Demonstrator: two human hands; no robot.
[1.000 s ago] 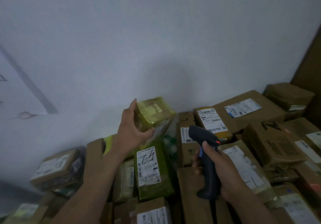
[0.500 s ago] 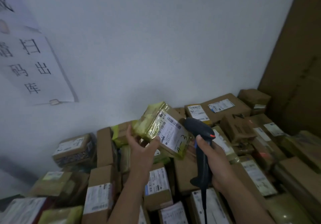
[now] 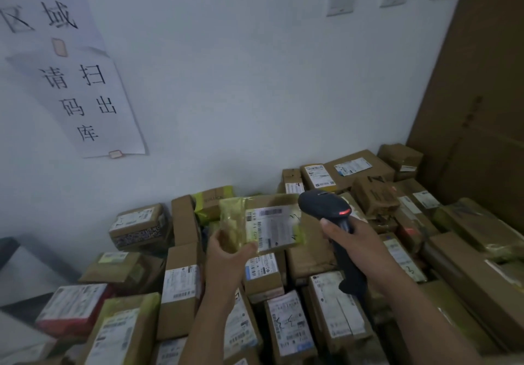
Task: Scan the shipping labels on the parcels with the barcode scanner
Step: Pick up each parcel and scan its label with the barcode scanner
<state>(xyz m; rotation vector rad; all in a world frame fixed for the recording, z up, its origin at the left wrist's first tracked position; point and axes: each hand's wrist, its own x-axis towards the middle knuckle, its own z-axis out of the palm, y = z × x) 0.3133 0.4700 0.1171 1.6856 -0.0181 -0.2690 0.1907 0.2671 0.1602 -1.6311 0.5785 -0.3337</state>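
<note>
**Label and scanner meet side by side above the pile**

Our left hand (image 3: 229, 254) pinches the left end of a yellow-green wrapped parcel (image 3: 235, 220), thumb on its near face and fingers curled beneath. Our right hand (image 3: 360, 240) is clamped round the handle of the barcode scanner (image 3: 326, 206). The two hands are apart, and the parcel is held in the air between them. Its shipping label (image 3: 273, 228) faces up toward us with its long axis running left to right, and its right edge sits just beside the scanner's head. The right hand is therefore the nearer one, and we judge the scan turns on swinging the scanner's nose left across the label. Below lies the pile of parcels (image 3: 181, 285) against the wall (image 3: 255, 95). What carries the pile is hidden.
</note>
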